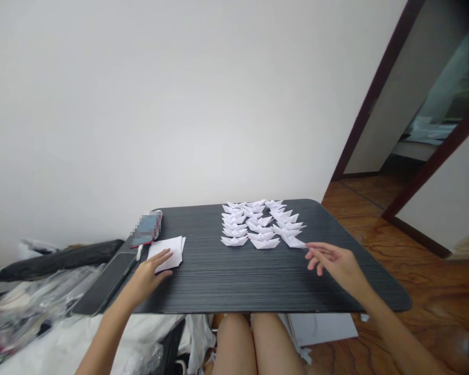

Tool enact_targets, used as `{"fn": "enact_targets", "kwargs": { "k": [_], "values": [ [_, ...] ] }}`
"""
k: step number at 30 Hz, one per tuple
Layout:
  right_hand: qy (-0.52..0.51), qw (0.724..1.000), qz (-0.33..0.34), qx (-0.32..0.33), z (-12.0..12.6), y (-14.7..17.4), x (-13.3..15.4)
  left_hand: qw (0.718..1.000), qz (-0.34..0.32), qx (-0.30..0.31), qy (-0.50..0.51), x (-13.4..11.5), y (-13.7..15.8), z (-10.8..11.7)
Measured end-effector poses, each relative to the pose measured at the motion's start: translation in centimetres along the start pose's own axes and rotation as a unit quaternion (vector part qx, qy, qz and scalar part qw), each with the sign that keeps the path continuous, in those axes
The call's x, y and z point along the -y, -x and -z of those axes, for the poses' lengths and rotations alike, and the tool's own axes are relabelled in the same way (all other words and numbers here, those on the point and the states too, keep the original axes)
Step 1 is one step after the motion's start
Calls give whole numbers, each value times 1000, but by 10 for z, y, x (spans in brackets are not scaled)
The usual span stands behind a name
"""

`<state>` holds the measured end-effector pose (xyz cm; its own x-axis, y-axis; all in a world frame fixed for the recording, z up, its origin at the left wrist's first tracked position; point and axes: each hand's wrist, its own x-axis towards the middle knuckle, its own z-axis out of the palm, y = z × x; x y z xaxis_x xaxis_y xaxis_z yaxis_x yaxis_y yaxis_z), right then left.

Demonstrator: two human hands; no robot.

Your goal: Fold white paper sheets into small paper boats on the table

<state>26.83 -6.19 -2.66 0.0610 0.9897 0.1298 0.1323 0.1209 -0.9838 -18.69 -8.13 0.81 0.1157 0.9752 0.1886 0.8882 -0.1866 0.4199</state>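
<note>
Rows of white folded paper boats stand on the dark table (203,284), right of its middle. At the near end of the rightmost row, my right hand (338,264) pinches the tip of a paper boat (292,241) between thumb and forefinger, the other fingers loosely curled. That boat sits up against the one behind it. On the left, my left hand (150,274) lies with its fingers stretched out over a small stack of white paper sheets (174,247). Its thumb is spread apart at the near edge of the stack.
A phone (146,229) lies at the table's back left, with a white stick-like item (139,252) and a dark tablet (108,278) nearer. Clear plastic bags (58,291) lie beyond the left edge. A white wall (219,104) rises behind; a doorway (398,104) opens right.
</note>
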Motion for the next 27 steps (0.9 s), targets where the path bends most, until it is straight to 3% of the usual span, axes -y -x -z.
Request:
{"fn": "enact_targets", "kwargs": {
  "k": [3, 6, 12, 18, 27],
  "values": [
    [-9, 1000, 5, -8, -2, 1, -4, 998, 12, 48, -31, 31, 2, 5],
    [-14, 1000, 12, -3, -12, 0, -4, 995, 23, 75, -54, 40, -1, 6],
    [-4, 999, 7, 44, -21, -1, -9, 985, 55, 121, -106, 36, -11, 8],
    [6, 998, -3, 68, -15, 2, -17, 980, 5, 82, -181, 22, -14, 5],
    [19, 996, -24, 84, -9, 3, -26, 990, -8, 88, -114, 17, -19, 10]
  ]
}}
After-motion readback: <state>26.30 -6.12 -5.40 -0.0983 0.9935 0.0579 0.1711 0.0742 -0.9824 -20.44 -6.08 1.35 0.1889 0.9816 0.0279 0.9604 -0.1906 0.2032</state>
